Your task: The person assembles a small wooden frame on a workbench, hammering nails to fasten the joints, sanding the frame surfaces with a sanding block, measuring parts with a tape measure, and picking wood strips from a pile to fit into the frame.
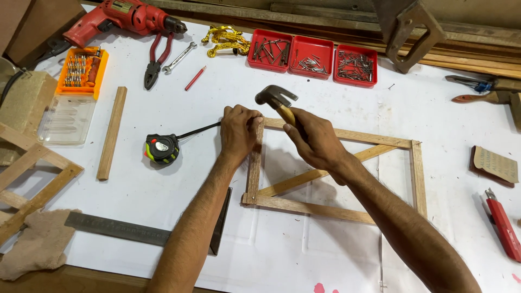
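A rectangular wooden frame point(418, 173) with a diagonal brace lies on the white-covered bench. My left hand point(240, 130) presses down on the frame's upper left corner, fingers curled; whether it pinches a nail there is hidden. My right hand point(315, 140) grips the wooden handle of a claw hammer point(275, 97), its steel head raised just above that same corner. A black and green tape measure point(161, 149) lies left of my left hand, its blade stretching toward the corner.
Three red trays point(313, 54) of nails sit at the back, with a red drill point(127, 16), pliers point(154, 62) and a spanner. A loose wood strip point(112, 133), orange bit case point(81, 70), steel square point(116, 228) and red utility knife point(503, 225) lie around.
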